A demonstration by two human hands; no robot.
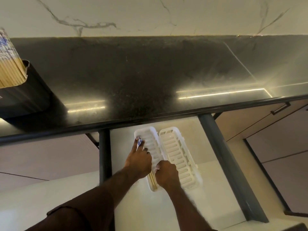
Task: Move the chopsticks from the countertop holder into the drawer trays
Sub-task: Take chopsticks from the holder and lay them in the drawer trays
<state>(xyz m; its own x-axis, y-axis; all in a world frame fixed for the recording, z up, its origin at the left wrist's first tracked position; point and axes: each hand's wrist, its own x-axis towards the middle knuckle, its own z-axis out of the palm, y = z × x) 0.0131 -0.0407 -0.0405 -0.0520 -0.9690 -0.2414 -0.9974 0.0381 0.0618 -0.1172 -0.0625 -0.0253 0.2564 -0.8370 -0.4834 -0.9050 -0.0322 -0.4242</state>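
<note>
Two white slotted trays lie side by side in the open drawer (216, 157). In the left tray (150, 139) lies a pair of chopsticks (139, 142) with blue-patterned tops and pale wooden ends; my left hand (139, 160) rests over them, fingers pressing them down along the tray's left side. My right hand (166, 175) is curled on the near end of the same tray, at its right rim. The right tray (176, 147) holds nothing that I can see. On the countertop at far left, a dark holder (31, 90) carries a thick bundle of chopsticks (9, 64).
The black countertop (141, 77) runs across the view, its front edge overhanging the drawer. Dark grey drawer sides (223, 157) flank the trays. Closed cabinet fronts with a dark handle (280, 109) stand at right. A marble backsplash rises behind.
</note>
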